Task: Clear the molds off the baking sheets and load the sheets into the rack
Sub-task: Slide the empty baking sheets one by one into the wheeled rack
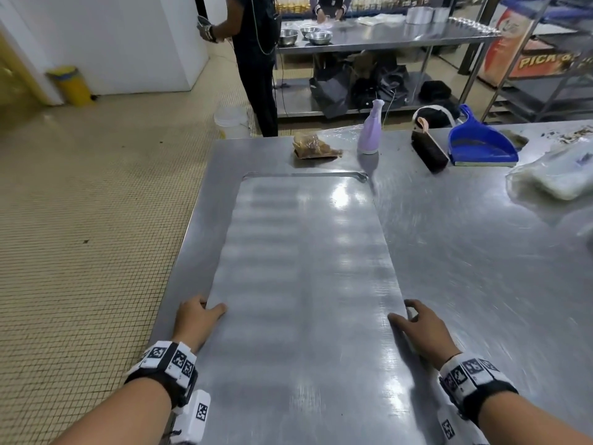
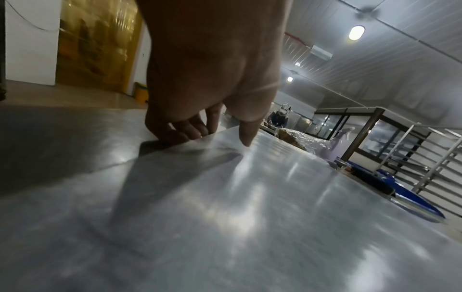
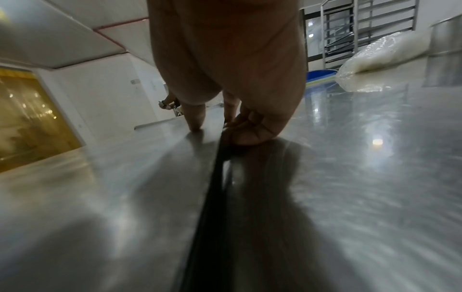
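A bare steel baking sheet point(image 1: 305, 252) lies lengthwise on the steel table point(image 1: 465, 252), with no molds on it. My left hand point(image 1: 199, 316) grips its left long edge near the front, thumb on top and fingers curled under the rim, as the left wrist view shows of this hand point(image 2: 200, 128) on the sheet point(image 2: 250, 197). My right hand point(image 1: 417, 322) grips the right long edge the same way; in the right wrist view its fingers point(image 3: 245, 132) curl at the dark rim of the sheet point(image 3: 125, 197). The tray rack point(image 1: 545, 75) stands at the far right.
At the table's far end lie a brown bagged lump point(image 1: 314, 146), a lilac spray bottle point(image 1: 370, 130), a brush point(image 1: 428, 149), a blue dustpan point(image 1: 481, 142) and a clear plastic bag point(image 1: 558, 175). A person point(image 1: 256, 59) stands beyond, beside a white bucket point(image 1: 231, 122).
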Demonstrator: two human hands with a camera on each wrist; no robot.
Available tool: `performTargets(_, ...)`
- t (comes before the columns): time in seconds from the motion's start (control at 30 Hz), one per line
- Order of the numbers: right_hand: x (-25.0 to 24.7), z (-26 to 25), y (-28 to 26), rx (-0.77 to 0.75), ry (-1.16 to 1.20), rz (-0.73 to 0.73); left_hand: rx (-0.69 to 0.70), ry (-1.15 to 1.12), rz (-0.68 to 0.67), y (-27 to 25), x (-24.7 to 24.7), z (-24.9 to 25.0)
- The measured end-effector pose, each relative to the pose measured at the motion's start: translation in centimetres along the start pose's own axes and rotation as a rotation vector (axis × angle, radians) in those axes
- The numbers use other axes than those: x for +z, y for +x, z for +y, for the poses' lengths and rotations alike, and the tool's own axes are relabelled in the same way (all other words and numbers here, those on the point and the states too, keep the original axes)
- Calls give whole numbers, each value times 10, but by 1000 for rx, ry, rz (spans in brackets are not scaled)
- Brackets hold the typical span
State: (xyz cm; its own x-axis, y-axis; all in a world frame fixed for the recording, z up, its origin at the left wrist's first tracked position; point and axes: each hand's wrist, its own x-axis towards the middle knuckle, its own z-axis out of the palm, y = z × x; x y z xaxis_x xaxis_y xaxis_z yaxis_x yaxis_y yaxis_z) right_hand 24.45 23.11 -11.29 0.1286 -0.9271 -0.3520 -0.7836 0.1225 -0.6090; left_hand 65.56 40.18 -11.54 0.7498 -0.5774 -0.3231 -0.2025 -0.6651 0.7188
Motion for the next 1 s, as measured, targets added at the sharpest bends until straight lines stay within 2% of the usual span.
performTargets(0.13,7,-7,-8,-36,-25,8,-64,-97,5,-4,4,2)
performTargets(0.37,2,-26,-19,-119,94,183,-37,-128,48,1,0,4)
performTargets(0.57,-3,-35,-3,-111,108,234,14,-67,9,18,-4,24)
performTargets(0.77,7,-24,13,-32,-123,95,14,127,-117,38,-13,25)
performTargets(0.87,11,-14,14,-22,-144,132,-10,154,-134,37,-16,11)
performTargets(1.0,12,-7,5,-52,-194,145,26,160,-98,30,-20,-5)
